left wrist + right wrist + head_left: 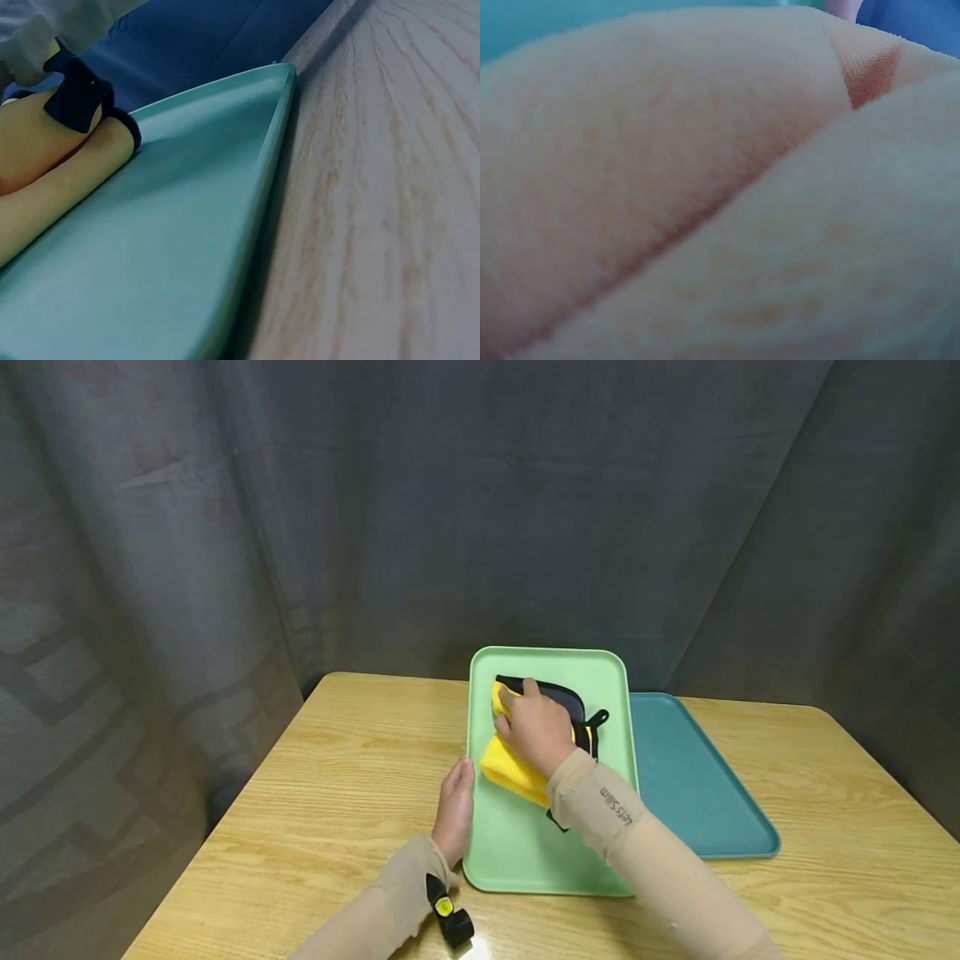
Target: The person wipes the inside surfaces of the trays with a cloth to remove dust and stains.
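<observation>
Head view 1st: the green tray [517,867] sits over the wooden table [375,760], overlapping the blue tray [693,777] on its right, and its far end looks tipped up tbh. L hand [454,810] grasps the left rim w/ the thumb side showing, tho most of its fingers are hidden. R hand [538,727] is clenched on the yellow/black cloth [513,770], which is bunched in the upper-middle part of the green tray, black loop poking out to the right. Imo the step in hand is rubbing the cloth over the tray floor, so a firm L grip matters: if that rim slips, the tray prob skates about under the push. L wrist view: folded yellow side of the cloth lies against the tray floor, and there's a dark gap under the tray's edge next to the table. No L fingers visible here, so can't tell the grip from this angle. Tip: spread the cloth flatter b4 pressing, bc a bunched wad likely covers less, and go right into the corners w/ a folded edge. R wrist view: just a blurry close-up, prob sleeve, w/ a bit of teal up top; can't tell the grip or see the cloth there. Even, moderate pressure should do imo.
</observation>
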`<state>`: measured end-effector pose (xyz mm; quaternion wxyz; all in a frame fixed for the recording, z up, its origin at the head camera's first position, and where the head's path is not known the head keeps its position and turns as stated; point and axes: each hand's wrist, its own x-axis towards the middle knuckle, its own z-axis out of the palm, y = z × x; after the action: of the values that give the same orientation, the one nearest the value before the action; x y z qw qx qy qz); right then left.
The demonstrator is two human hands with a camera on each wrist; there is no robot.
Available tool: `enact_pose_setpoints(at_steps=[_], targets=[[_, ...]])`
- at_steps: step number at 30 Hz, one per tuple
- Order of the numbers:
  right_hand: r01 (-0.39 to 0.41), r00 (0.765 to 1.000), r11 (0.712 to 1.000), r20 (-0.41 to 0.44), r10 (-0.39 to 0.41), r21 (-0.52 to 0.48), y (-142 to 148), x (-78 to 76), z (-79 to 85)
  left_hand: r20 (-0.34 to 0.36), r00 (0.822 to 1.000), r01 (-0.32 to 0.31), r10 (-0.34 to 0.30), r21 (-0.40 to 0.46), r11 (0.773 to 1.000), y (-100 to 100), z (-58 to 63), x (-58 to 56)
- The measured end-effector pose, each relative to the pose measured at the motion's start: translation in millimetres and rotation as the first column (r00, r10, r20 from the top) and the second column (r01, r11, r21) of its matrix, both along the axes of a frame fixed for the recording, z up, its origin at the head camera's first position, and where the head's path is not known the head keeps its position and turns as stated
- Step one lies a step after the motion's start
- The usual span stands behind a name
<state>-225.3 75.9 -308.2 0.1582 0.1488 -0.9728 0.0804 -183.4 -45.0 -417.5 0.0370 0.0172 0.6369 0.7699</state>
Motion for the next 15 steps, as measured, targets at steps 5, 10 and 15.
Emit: enact_pose_setpoints(at_steps=[5, 10, 15], targets=[[-0.022, 0.999, 1.0, -0.03, 0.022, 0.015, -8, 1.1, -2.0, -0.009, 1.0, -0.001, 0.001, 0.013, 1.0, 1, 0.4, -0.7], [-0.038, 0.997, 0.999, -0.062, 0.039, 0.026, -12, 1.6, -4.0, -0.012, 1.0, -0.021, 0.022, 0.02, 1.0, 3, 0.7, -1.0], [-0.063, 0.995, 0.997, -0.072, 0.066, 0.049, -14, 0.8, -5.5, -0.014, 0.999, -0.038, 0.038, 0.027, 0.999, 3, 1.5, -0.5]])
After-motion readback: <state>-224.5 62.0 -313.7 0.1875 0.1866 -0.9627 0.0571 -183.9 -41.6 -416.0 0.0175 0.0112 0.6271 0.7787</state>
